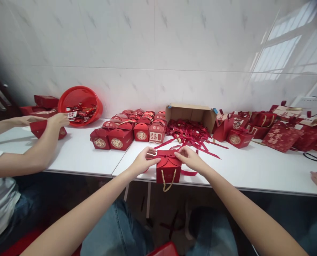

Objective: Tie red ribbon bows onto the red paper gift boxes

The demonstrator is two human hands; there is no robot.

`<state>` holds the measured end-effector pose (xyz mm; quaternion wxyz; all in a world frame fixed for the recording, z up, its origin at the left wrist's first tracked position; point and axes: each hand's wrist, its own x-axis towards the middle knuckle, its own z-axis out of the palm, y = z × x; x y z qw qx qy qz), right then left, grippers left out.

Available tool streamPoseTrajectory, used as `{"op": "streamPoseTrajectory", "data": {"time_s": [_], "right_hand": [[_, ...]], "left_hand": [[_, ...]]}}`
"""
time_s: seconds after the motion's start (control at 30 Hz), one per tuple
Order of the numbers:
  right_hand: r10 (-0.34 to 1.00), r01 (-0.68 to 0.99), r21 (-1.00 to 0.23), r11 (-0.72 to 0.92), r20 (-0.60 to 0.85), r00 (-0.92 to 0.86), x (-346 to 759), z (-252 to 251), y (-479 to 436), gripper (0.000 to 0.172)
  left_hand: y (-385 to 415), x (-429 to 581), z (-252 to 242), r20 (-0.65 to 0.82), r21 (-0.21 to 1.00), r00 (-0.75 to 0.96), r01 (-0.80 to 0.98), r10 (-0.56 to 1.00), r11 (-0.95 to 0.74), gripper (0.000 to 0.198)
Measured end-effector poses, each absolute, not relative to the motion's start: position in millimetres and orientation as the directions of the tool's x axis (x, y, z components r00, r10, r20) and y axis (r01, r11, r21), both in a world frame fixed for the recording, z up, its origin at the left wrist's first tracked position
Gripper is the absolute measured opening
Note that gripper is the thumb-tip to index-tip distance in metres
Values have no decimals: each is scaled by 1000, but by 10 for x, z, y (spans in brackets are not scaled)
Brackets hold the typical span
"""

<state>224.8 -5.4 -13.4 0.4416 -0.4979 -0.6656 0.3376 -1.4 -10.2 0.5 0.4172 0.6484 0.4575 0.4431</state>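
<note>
- While left hand (144,162) and right hand (191,159) curl inward at the ribbon (169,155), I cannot tell whether they pinch it.
- Between them, the red box (167,172) stands upright at the table's edge (79,163).
- Its rope handle (167,190) hangs on the near side; the ribbon runs from left to right.

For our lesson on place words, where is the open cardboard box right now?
In the head view, the open cardboard box lies right of centre by the wall, between small red boxes and red bags, ribbons spilling from it.
</note>
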Motion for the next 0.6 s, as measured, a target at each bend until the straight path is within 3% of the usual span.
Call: {"op": "streamPoseTrajectory", "data": {"time_s": [0.17,0.37,0.6], "right_hand": [[968,246,-961,128,67,-243,2236,-232,12,37],[971,303,-947,105,32,-237,2287,-187,5,38],[972,366,-910,198,134,-192,2391,1,-68,41]], "left_hand": [[-66,5,-114,95,973,185,191,978,-130,44],[-51,-40,-98,-57,976,304,217,951,-11,42],[4,-129,-92,-1,972,260,227,966,-60,50]]}}
